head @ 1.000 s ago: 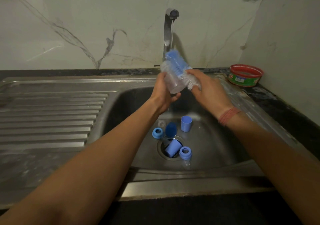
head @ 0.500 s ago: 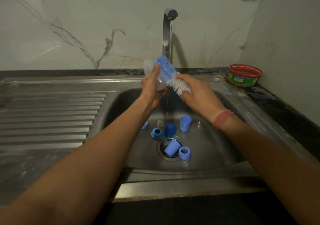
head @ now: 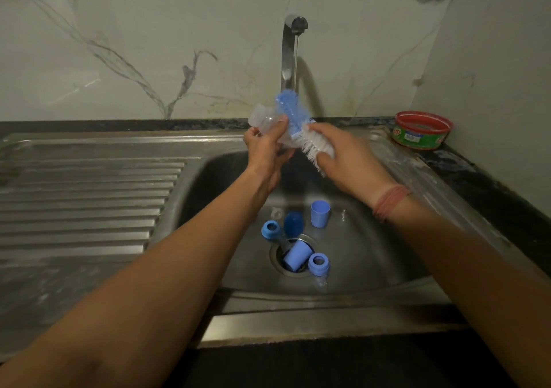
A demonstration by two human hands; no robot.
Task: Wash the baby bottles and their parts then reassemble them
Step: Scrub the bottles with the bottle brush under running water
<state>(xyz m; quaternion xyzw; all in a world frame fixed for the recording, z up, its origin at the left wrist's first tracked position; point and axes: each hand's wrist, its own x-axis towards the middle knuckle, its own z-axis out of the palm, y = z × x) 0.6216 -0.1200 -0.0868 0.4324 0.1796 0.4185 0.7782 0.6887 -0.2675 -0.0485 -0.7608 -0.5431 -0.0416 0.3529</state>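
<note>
Over the sink (head: pixel 208 161), head view: left hand (head: pixel 267 146) curls its fingers round a clear bottle (head: pixel 265 122) lying tilted, long axis up-left. Right hand (head: pixel 343 161), just right of it, grips a brush (head: pixel 293 113) crossing the bottle under the tap (head: pixel 290 53). Blue parts (head: pixel 298 240) wait below, by the drain.

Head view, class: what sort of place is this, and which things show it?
Likely a home kitchen: a steel sink with a ribbed drainboard, a running tap, and a marble wall.

One bottle (head: pixel 268 125), one brush (head: pixel 298 119), two rings (head: pixel 271 229), two caps (head: pixel 320 213).
</note>
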